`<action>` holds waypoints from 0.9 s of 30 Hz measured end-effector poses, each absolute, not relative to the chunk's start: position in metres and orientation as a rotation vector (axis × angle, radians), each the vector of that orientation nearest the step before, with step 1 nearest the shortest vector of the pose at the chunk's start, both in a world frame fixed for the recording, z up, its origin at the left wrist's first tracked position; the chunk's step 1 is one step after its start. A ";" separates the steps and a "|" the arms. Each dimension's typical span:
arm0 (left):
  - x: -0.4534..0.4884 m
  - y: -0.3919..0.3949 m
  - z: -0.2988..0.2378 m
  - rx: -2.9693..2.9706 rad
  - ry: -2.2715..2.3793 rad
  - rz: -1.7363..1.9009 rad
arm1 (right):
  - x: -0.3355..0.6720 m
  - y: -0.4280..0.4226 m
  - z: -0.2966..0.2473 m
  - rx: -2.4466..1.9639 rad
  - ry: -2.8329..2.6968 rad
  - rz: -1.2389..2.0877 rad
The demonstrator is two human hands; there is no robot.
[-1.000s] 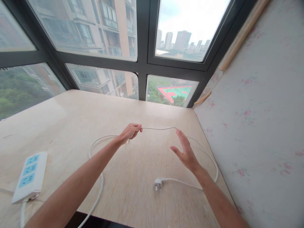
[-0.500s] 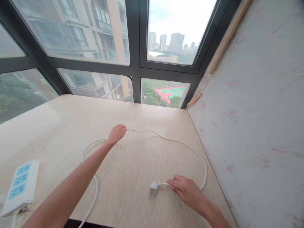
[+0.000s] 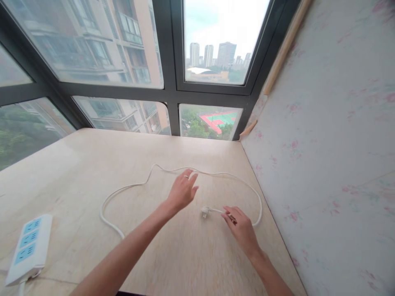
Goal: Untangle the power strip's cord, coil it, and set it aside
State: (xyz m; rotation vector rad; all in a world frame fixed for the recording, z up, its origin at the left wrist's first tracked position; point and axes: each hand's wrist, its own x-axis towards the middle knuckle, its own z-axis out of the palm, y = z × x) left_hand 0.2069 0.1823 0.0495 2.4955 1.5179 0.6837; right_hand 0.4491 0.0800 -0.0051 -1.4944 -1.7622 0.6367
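Observation:
A white power cord point(image 3: 228, 173) lies in a wide loop across the wooden ledge. My left hand point(image 3: 182, 190), wearing a ring, hovers at the cord's far stretch with fingers apart, holding nothing. Closer in, my right hand point(image 3: 242, 228) has thumb and fingers closed around the cord just behind its plug. The white plug point(image 3: 205, 212) points left, its metal prongs angled down toward the ledge. At the lower left rests a white power strip point(image 3: 30, 248) with several blue sockets. My left forearm hides part of the cord.
The pale wood-grain ledge point(image 3: 173, 259) reaches back to dark window frames point(image 3: 173, 96). A flowered papered wall point(image 3: 324, 164) bounds the right side, with a loose strip of wooden trim point(image 3: 248, 128) at the corner. A dark edge shows at the bottom.
My left hand has let go of the cord and moved right and nearer, its fingers opening. My right hand and the plug have shifted slightly away from me. The cord's far stretch now lies loose.

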 end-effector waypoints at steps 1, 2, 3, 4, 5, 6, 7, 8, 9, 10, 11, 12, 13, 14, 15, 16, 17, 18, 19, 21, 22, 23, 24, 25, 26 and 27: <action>0.220 0.174 0.044 2.359 1.476 0.751 | 0.443 0.081 -0.007 -1.511 -1.696 0.641; 0.232 0.165 0.037 2.216 1.461 0.815 | 0.436 0.081 -0.010 -1.523 -1.638 0.651; 0.242 0.155 0.030 2.069 1.474 0.881 | 0.429 0.080 -0.012 -1.528 -1.590 0.666; 0.250 0.144 0.021 1.926 1.494 0.933 | 0.421 0.080 -0.015 -1.525 -1.549 0.691; 0.257 0.134 0.012 1.791 1.510 0.964 | 0.414 0.079 -0.018 -1.517 -1.507 0.725; 0.262 0.124 0.003 1.663 1.526 0.985 | 0.407 0.078 -0.020 -1.510 -1.454 0.767; 0.266 0.114 -0.006 1.543 1.532 0.987 | 0.401 0.078 -0.022 -1.505 -1.393 0.819; 0.270 0.106 -0.013 1.434 1.526 0.978 | 0.396 0.078 -0.023 -1.500 -1.329 0.883; 0.272 0.100 -0.020 1.340 1.518 0.965 | 0.392 0.077 -0.023 -1.485 -1.273 0.957; 0.274 0.096 -0.024 1.267 1.508 0.951 | 0.389 0.077 -0.022 -1.458 -1.236 1.038; 0.275 0.095 -0.026 1.222 1.505 0.936 | 0.389 0.077 -0.019 -1.417 -1.219 1.115; 0.277 0.095 -0.026 1.208 1.523 0.925 | 0.390 0.078 -0.016 -1.367 -1.222 1.180; 0.279 0.097 -0.024 1.233 1.564 0.916 | 0.394 0.079 -0.013 -1.317 -1.241 1.219; 0.281 0.100 -0.021 1.294 1.622 0.906 | 0.401 0.081 -0.010 -1.284 -1.265 1.217; 0.283 0.104 -0.016 1.382 1.689 0.885 | 0.410 0.085 -0.007 -1.278 -1.295 1.167; 0.286 0.108 -0.012 1.488 1.758 0.852 | 0.421 0.090 -0.005 -1.301 -1.328 1.069; 0.290 0.112 -0.008 1.596 1.821 0.813 | 0.434 0.097 -0.005 -1.349 -1.362 0.925; 0.294 0.116 -0.005 1.688 1.872 0.768 | 0.449 0.105 -0.006 -1.414 -1.401 0.751; 0.297 0.119 -0.003 1.759 1.907 0.724 | 0.465 0.114 -0.008 -1.485 -1.430 0.567; 0.301 0.124 -0.004 1.850 1.930 0.665 | 0.495 0.131 -0.014 -1.625 -1.468 0.328; 0.302 0.127 -0.006 1.900 1.896 0.648 | 0.508 0.139 -0.018 -1.701 -1.481 0.290; 0.301 0.130 -0.009 1.961 1.823 0.633 | 0.519 0.145 -0.020 -1.759 -1.510 0.306; 0.299 0.133 -0.012 2.028 1.715 0.615 | 0.526 0.149 -0.023 -1.806 -1.541 0.353; 0.296 0.137 -0.015 2.088 1.587 0.598 | 0.531 0.150 -0.024 -1.834 -1.579 0.419; 0.292 0.142 -0.018 2.130 1.458 0.585 | 0.533 0.150 -0.025 -1.846 -1.621 0.486; 0.288 0.147 -0.021 2.150 1.342 0.581 | 0.532 0.148 -0.025 -1.843 -1.666 0.538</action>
